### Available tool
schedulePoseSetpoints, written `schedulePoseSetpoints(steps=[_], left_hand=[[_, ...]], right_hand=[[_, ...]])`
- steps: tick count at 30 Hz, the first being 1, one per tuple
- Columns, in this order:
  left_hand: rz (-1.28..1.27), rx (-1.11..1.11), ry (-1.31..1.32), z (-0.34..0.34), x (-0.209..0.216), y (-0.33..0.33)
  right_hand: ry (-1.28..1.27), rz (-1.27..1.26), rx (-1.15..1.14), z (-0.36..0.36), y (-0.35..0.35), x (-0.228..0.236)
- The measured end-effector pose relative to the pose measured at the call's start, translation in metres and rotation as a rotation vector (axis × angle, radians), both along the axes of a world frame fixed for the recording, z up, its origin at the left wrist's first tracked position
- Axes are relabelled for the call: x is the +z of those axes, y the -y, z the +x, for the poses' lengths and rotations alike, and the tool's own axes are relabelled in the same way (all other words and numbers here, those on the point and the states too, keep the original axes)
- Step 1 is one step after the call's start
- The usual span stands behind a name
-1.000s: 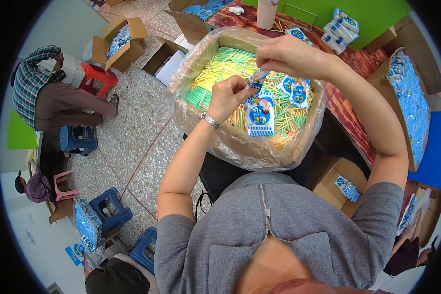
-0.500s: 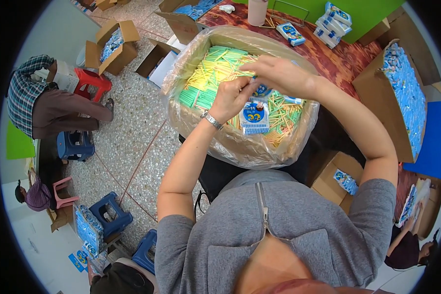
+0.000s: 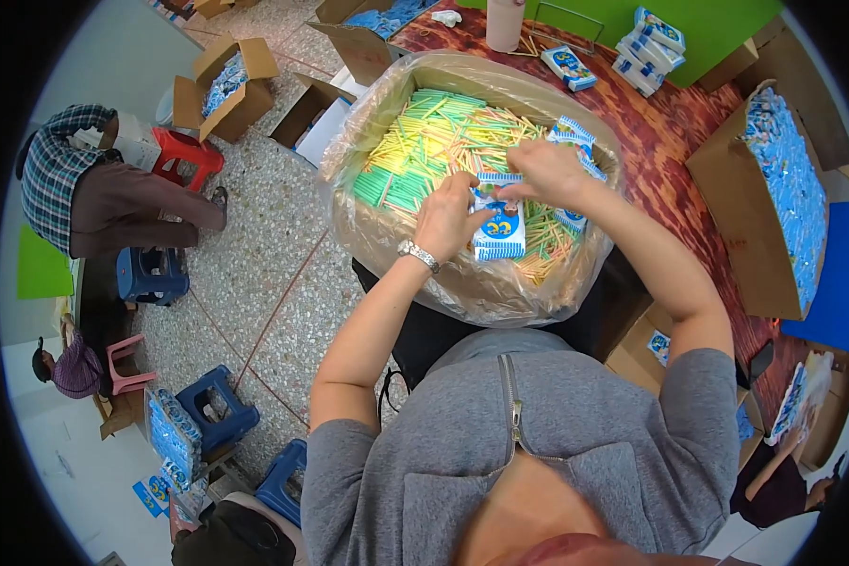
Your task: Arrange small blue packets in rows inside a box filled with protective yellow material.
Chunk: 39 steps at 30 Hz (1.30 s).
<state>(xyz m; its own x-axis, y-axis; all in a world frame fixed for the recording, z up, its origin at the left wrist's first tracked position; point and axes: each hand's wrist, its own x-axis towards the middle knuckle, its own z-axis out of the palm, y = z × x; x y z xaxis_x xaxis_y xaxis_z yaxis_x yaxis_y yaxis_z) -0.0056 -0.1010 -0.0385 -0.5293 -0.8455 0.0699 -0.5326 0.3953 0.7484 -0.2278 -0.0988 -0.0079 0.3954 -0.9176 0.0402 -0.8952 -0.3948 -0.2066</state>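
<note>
A large box lined with clear plastic (image 3: 368,231) stands in front of me, filled with thin green, yellow and pink sticks (image 3: 434,127). Over the sticks is a blue-and-white packet (image 3: 500,231). My left hand (image 3: 446,219) is closed on the packet's left side near its top. At its upper right edge, my right hand (image 3: 547,174) pinches the packet between thumb and fingers. More blue-and-white packets (image 3: 573,137) lie at the right side of the box, partly hidden by my right hand.
A red-patterned table (image 3: 641,141) holds stacked packets (image 3: 649,52), a single packet (image 3: 568,68) and a pale pink cup (image 3: 505,24). A carton full of blue packets (image 3: 778,189) is on the right. Stools, cartons and a bending person (image 3: 104,184) are at left.
My hands were close together above the box, fingers meeting. Now they have moved apart and down onto the packet, and the right hand has uncovered more packets at the right.
</note>
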Motion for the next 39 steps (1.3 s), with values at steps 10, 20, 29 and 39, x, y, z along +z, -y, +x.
schedulePoseSetpoints(steps=[10, 20, 29, 39], left_hand=[[-0.255, 0.035, -0.032, 0.002, 0.013, -0.011], [0.32, -0.006, -0.292, -0.002, 0.006, -0.002], [-0.668, 0.166, -0.088, -0.009, 0.032, -0.013], [0.134, 0.101, -0.361, 0.016, 0.006, -0.022]], right_hand=[[0.277, -0.082, 0.078, 0.003, -0.013, 0.016], [0.429, 0.146, 0.055, -0.002, -0.016, 0.045], [0.246, 0.075, 0.141, -0.017, -0.002, 0.07], [0.188, -0.063, 0.238, 0.031, 0.099, -0.024]])
